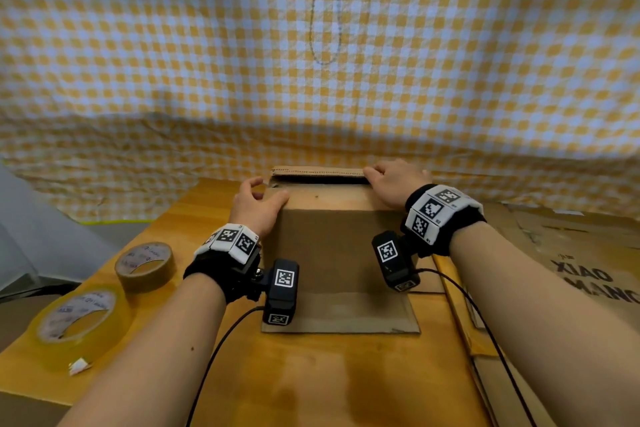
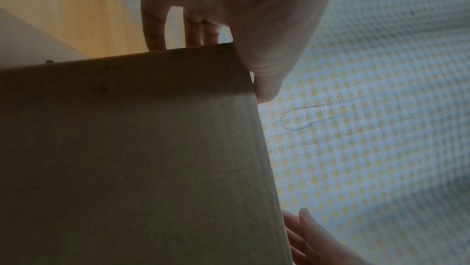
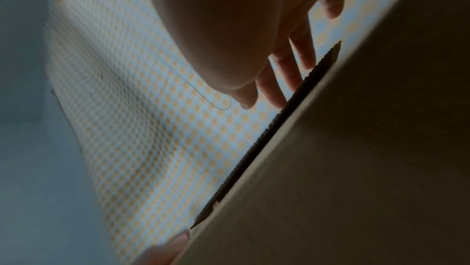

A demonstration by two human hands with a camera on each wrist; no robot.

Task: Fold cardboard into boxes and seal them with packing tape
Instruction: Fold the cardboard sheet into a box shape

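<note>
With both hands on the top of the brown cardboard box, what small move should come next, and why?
Probably press the far flap down flat: a dark gap still shows beneath it, and both the left hand and right hand already grip the brown cardboard box corners.

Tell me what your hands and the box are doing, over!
Left hand grips the cardboard box at its left top corner. Right hand holds the right corner. Top gap unsealed. Tape rolls untouched, nothing blocking.

Black wristbands (image 1: pixel 221 274) carry white tag-printed blocks, black tagged cameras (image 1: pixel 281 291) and thin black cables (image 1: pixel 221 340).
</note>
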